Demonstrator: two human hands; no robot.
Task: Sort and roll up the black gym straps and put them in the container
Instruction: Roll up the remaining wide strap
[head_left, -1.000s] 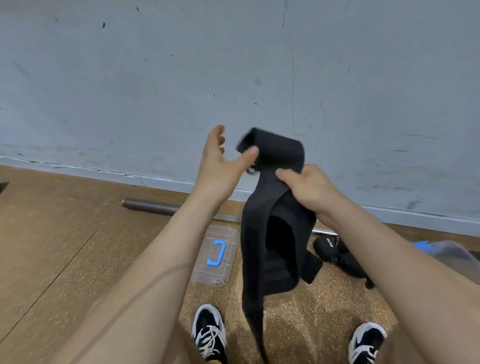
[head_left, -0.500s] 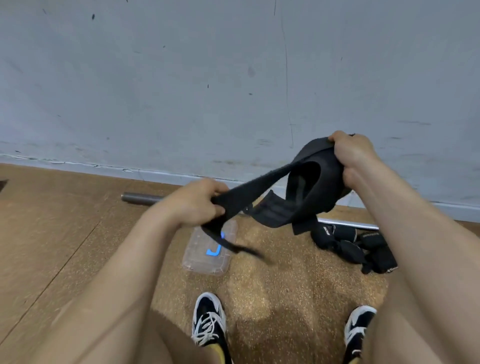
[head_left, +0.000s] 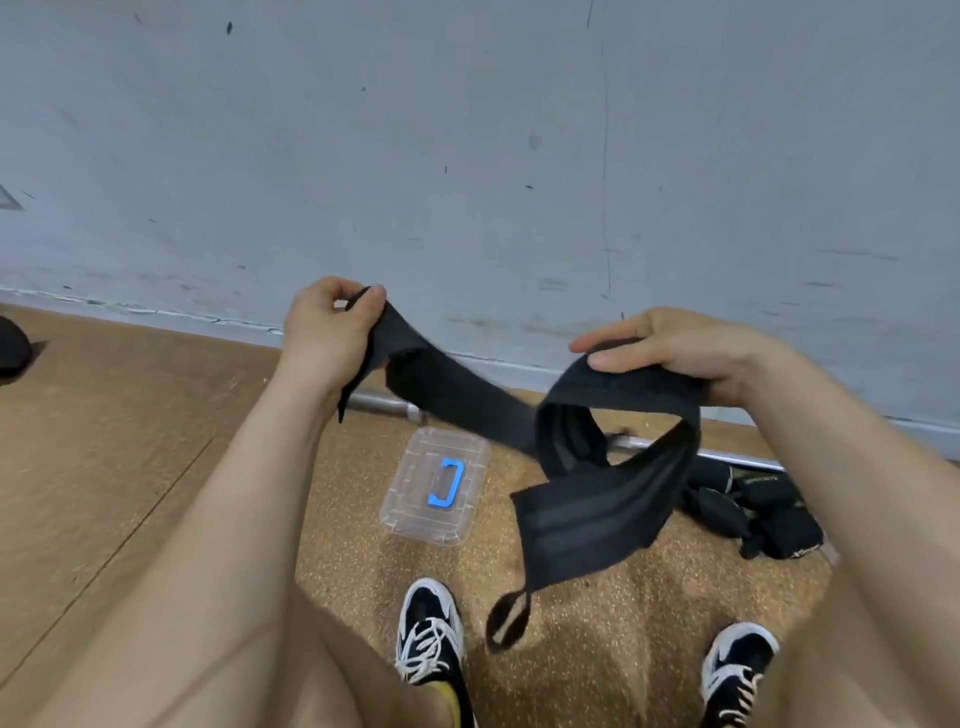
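I hold the long black woven gym strap (head_left: 457, 402) taut above the clear blue-handled plastic container (head_left: 415, 499), left hand (head_left: 332, 332) pinching one end, right hand (head_left: 685, 358) curled round its loop, probably straightening it for rolling

Soft, even indoor light sits cool on the grey wall (head_left: 467, 130) and warmer on the speckled floor (head_left: 104, 441). Shadows are faint and fuzzy-edged, pooling on the floor around the shoes (head_left: 428, 623). The black strap (head_left: 587, 514) swallows detail (only its stripes read dimly), and its hanging loop is smeared by motion. The steel bar (head_left: 384, 402) carries a small glint. The wide lens bows the skirting line (head_left: 156, 314) and stretches the bottom corners.
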